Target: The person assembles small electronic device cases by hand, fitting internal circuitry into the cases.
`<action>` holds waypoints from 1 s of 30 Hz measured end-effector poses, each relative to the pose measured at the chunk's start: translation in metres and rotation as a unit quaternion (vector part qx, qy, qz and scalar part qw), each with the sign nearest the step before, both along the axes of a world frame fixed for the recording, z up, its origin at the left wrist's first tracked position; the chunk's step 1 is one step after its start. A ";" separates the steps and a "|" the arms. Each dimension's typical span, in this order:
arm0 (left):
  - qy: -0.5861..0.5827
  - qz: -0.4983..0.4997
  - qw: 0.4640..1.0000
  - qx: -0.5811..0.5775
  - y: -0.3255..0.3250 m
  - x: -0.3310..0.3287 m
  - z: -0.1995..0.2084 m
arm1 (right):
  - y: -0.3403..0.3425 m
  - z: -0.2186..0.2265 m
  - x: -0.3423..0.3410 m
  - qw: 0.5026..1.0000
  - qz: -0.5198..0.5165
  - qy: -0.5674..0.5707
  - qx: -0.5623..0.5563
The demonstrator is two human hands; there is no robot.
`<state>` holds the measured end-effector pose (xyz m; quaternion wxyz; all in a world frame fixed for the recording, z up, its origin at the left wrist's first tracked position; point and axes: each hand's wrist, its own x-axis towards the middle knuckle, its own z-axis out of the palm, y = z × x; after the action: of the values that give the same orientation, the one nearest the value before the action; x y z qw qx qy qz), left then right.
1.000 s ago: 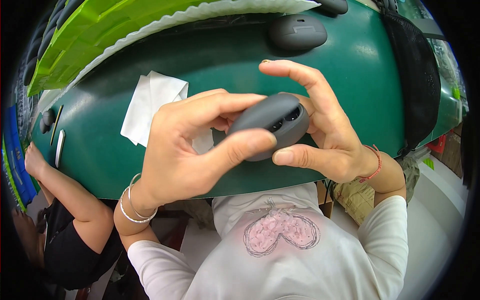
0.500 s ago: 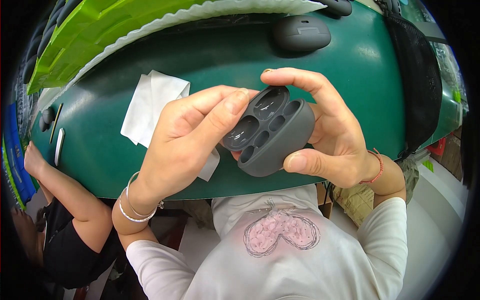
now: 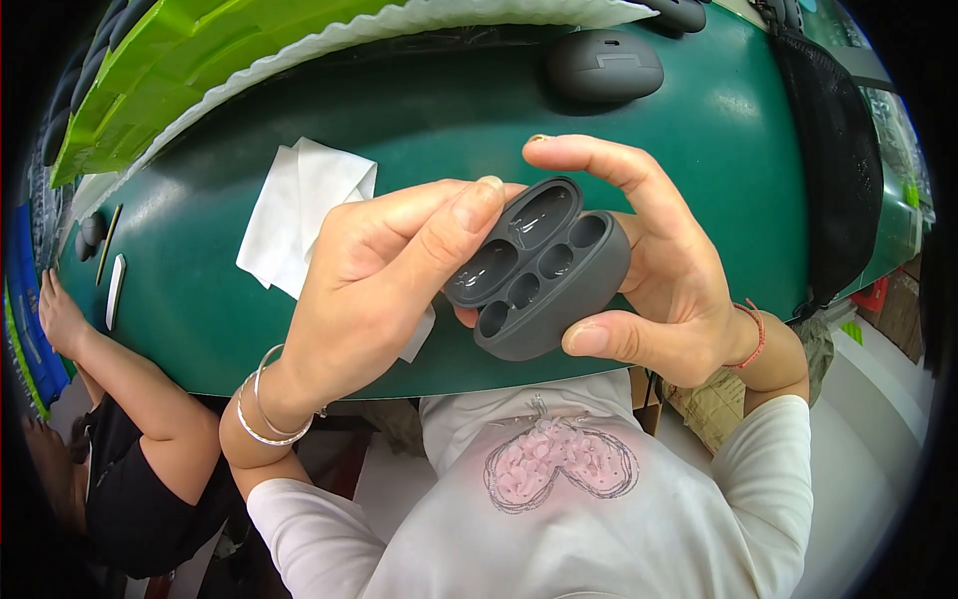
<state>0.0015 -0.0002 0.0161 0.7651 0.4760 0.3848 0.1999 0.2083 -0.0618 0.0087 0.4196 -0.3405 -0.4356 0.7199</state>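
A dark grey earbud case (image 3: pixel 564 299) is held up over the table with its lid tilted back, showing glossy hollows in the lid and several rounded sockets in the base. My left hand (image 3: pixel 384 270) grips the lid side, thumb on the rim; its other fingers pass behind the case. On the right, my right hand (image 3: pixel 664 260) supports the base, its thumb at the lower edge and its index finger stretched out above the case. A folded white cloth (image 3: pixel 299 215) lies on the table beyond my left hand, partly covered by it.
A closed dark case (image 3: pixel 605 67) rests at the far side of the green table (image 3: pixel 439 115). Bright green trays (image 3: pixel 200 75) with a white foam sheet occupy the far left. At left, another person's arm (image 3: pixel 130 369) reaches the edge near a white tool (image 3: pixel 116 292). A black mesh bag (image 3: pixel 828 160) hangs right.
The earbud case has turned slightly, so its sockets show more openly. Both hands keep their hold. The other person's hand at the left has shifted a little.
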 end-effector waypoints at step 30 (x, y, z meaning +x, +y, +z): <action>0.007 0.000 0.969 0.246 -0.003 -0.004 0.002 | 0.001 -0.013 -0.005 0.997 -0.019 -0.057 0.058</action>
<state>-0.0026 -0.0032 0.0183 0.6219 0.6509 0.3289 0.2852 0.2033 -0.0607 -0.0042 0.4263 -0.3644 -0.4935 0.6648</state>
